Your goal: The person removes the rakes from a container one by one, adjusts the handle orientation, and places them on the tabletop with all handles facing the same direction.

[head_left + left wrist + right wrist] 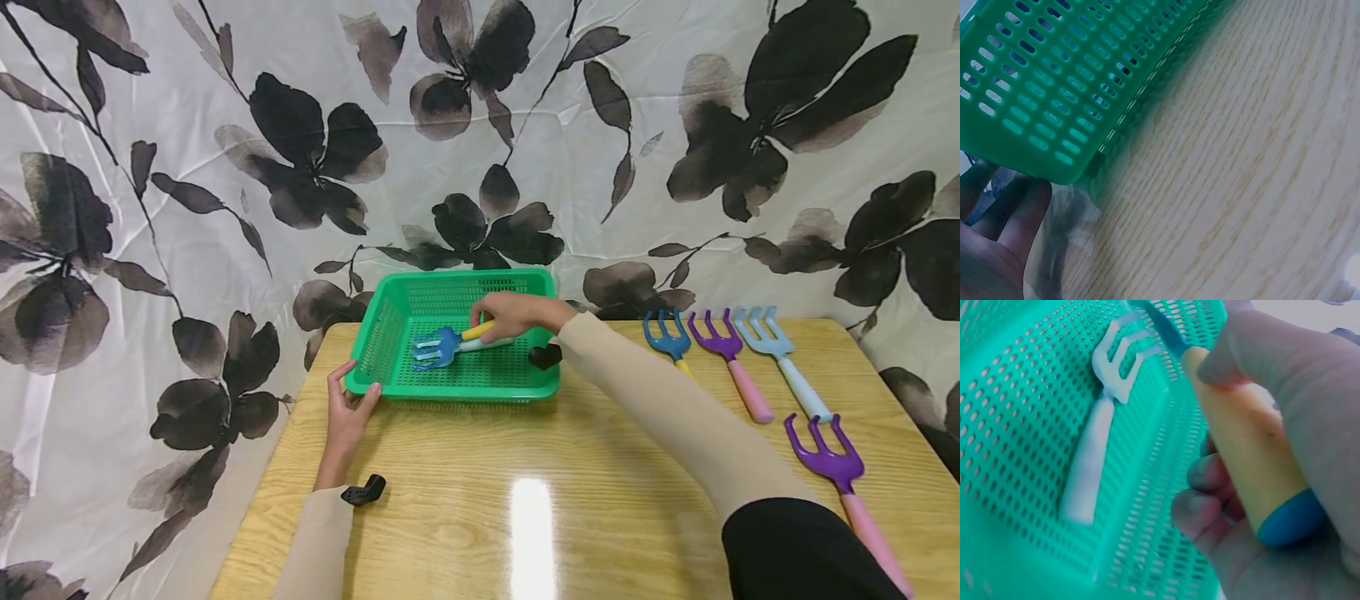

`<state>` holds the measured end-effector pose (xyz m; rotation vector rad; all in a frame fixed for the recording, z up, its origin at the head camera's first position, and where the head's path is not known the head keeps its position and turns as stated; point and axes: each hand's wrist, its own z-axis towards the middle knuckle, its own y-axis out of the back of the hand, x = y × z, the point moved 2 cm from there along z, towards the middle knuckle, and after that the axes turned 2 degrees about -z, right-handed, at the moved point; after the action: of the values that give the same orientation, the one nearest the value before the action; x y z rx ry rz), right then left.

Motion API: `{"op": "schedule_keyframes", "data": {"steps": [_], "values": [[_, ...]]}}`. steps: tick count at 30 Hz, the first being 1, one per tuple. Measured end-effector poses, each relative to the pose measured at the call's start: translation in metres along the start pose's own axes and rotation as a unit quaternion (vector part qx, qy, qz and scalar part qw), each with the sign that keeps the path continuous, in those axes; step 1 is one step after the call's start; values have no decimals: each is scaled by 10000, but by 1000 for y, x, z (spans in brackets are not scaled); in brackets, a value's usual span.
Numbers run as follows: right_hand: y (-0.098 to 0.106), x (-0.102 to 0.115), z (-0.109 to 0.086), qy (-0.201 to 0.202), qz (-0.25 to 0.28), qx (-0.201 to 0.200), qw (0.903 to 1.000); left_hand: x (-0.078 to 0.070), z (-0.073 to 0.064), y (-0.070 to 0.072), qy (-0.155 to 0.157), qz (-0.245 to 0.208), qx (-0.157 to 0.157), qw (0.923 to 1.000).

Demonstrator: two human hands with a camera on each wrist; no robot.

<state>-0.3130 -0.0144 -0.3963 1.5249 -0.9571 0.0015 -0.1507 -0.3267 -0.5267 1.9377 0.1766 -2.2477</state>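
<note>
My right hand (510,315) reaches into the green plastic basket (450,390) and grips a hand rake by its yellow handle (1241,437). That rake's blue head (447,343) points left, over the basket floor. Beneath it lies a light-blue hand rake (1088,469), its tines overlapped by the blue head in the head view. At the basket's front left corner, my left hand (348,417) holds the rim, thumb at the front edge and fingers at the left side. The left wrist view has its fingers (1025,212) right at the rim's corner.
Right of the basket on the wooden table (450,500) lie a blue rake (667,340) partly behind my right sleeve, a purple rake with pink handle (742,383), a light-blue rake (795,379) and another purple rake (832,462). A floral cloth (600,208) hangs behind.
</note>
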Motion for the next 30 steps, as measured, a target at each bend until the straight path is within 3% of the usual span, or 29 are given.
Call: {"op": "schedule_keyframes", "data": {"steps": [7, 14, 21, 30], "values": [[15, -1, -39, 186, 119, -1079, 9939, -22, -9, -3, 270, -154, 41, 9995], [23, -11, -86, 124, 141, -2028, 9790, -22, -9, 0, 282, 51, -42, 9996], [16, -29, -145, -228, 137, -3035, 9524, 1, -1, 4, 164, -87, -98, 9998], [-20, -42, -236, -1015, 202, -3976, 9117, 3, 0, 2, -124, -81, -33, 9999]]}}
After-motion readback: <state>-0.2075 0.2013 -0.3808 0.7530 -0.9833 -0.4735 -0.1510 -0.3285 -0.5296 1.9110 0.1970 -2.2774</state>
